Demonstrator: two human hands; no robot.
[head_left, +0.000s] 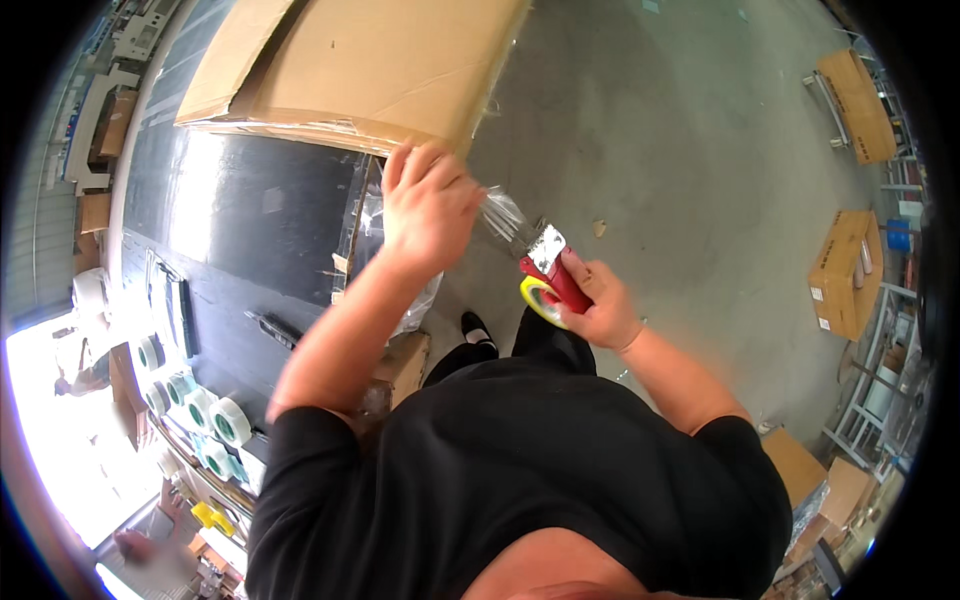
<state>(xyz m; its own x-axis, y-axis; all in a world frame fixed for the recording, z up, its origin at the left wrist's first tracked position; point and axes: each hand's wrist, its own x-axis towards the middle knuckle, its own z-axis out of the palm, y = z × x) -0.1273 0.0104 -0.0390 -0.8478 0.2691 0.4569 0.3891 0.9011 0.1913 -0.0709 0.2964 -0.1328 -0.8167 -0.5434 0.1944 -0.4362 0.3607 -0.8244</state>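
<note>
My right hand [602, 305] is wrapped round the red handle of a tape gun [557, 282], which has a pale, scuffed front and a yellow-edged roll. From its front a strip of clear tape [505, 215] stretches up and left to my left hand [430, 205]. The fingers of that hand are curled and closed on the tape's end, close against the near edge of a big brown cardboard box [380, 70]. Just what the fingertips pinch is partly hidden. Tape shows along the box's near edge.
The box lies on a dark-topped table [270, 200]. A black cutter-like tool [273, 328] and several tape rolls [230, 421] lie on it to the left. Grey floor [660, 150] extends to the right, with cartons [846, 272] and metal racks beyond. A small carton [403, 368] stands by my legs.
</note>
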